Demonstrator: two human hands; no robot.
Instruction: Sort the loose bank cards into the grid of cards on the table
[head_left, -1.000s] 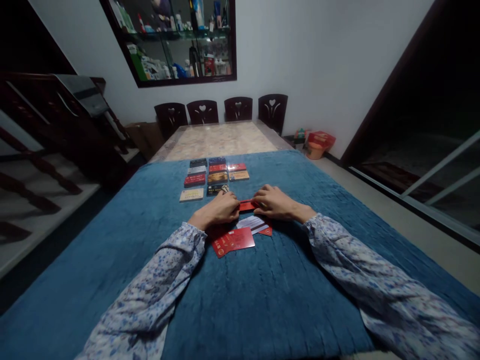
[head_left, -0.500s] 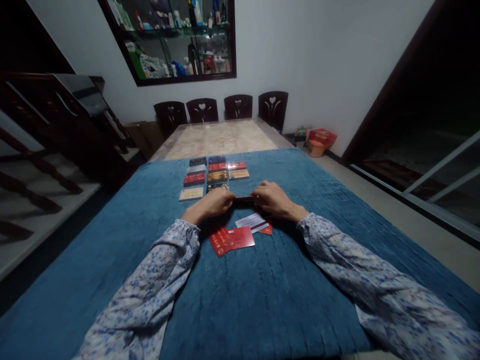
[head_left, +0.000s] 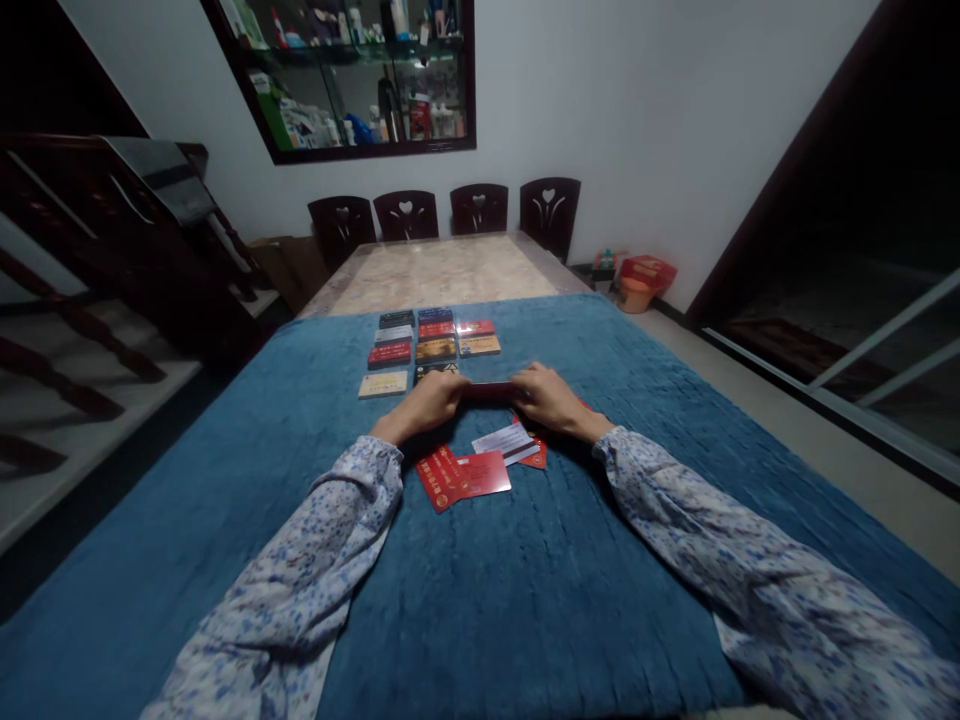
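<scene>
My left hand [head_left: 437, 396] and my right hand [head_left: 546, 396] grip opposite ends of dark red cards [head_left: 488, 392], held in front of me above the blue cloth. How many cards they hold cannot be made out. Just below, loose on the cloth, a red card [head_left: 484, 474] overlaps another red card [head_left: 436, 488]. Beside them lies a white card with a dark stripe [head_left: 501, 445], partly over a red card [head_left: 535, 460]. Beyond my left hand, neat card stacks stand in columns, among them a cream stack [head_left: 383, 384], a gold stack [head_left: 435, 349] and a black stack [head_left: 436, 371], partly hidden by that hand.
A blue cloth [head_left: 555, 590] covers the near part of the table; its marble top [head_left: 450, 268] shows at the far end. Dark chairs [head_left: 480, 208] line the far edge. A wooden railing [head_left: 82, 330] is at the left, an orange bucket [head_left: 636, 296] on the floor at the right.
The dark red cards have tipped between my hands, so a broader dark face shows instead of a thin edge. The loose cards and the stacks lie as before.
</scene>
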